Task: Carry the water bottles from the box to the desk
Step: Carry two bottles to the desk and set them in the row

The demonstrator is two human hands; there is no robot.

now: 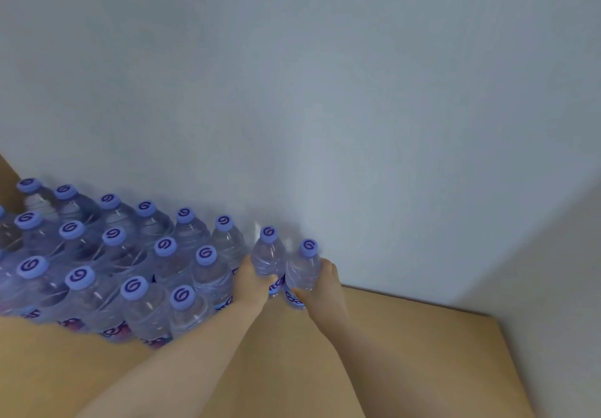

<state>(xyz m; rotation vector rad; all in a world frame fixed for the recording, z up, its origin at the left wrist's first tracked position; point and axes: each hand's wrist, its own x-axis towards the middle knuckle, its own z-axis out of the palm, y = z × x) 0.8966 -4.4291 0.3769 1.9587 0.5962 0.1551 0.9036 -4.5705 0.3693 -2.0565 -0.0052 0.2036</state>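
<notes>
Several clear water bottles with purple caps [113, 255] stand in rows on the wooden desk [422, 352], against the wall. At the right end of the back row my left hand [252, 282] grips one upright bottle [268, 252] around its body. Right beside it, my right hand [322, 282] grips another upright bottle [305, 265]. Both bottles are at desk level, their bases hidden behind my hands. The box is not in view.
A pale grey wall [325, 92] rises directly behind the bottles. The desk's right edge [507, 352] runs down the right side, with the wall corner beyond it. Bare wood lies in front of and to the right of my hands.
</notes>
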